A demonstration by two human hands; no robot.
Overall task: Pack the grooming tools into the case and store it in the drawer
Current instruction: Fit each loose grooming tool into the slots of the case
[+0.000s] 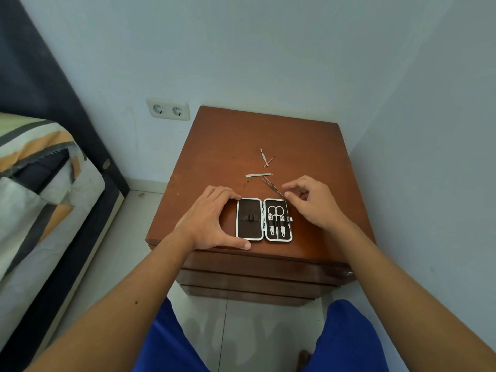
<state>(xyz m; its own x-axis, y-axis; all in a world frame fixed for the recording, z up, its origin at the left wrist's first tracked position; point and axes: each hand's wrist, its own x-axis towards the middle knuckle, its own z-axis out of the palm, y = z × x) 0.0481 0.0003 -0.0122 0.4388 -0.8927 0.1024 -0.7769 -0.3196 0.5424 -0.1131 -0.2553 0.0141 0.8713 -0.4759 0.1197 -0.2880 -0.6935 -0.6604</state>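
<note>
A small grooming case [249, 229] lies open flat near the front edge of a brown wooden nightstand [308, 162]. Its right half holds scissors [276, 210] and two clippers under elastic loops; its left half is bare. My left hand [209, 218] cups the case's left edge, thumb at the front corner. My right hand [314, 202] hovers at the case's top right corner, fingers curled, fingertips at the end of the thin tweezers [272, 186] that lie on the wood. Behind them lie a nail file [259, 175] and a slim cuticle tool [263, 157] crossed by a thin pick.
The nightstand has stacked drawer fronts [255, 275] below its top, with a small metal knob [348, 274] at the right. A bed with a striped blanket [40, 183] stands to the left. A double wall socket [168, 110] sits behind. My blue-clad knees are below.
</note>
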